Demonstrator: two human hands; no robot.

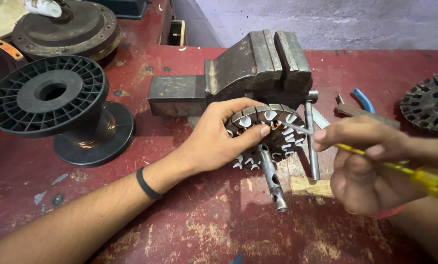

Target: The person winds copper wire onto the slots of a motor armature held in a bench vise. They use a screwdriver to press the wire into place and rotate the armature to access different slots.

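Gripping round slotted metal stator [270,134] with left hand [219,137] on worn red desk [204,220] near grey iron vise [258,68]; right hand [366,161] pinching yellow-handled screwdriver [405,171], tip touching stator's slots.

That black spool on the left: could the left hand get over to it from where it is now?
Probably yes. The black spool stands in the open on the red bench, nothing between, but the left hand is busy holding the slotted motor core.
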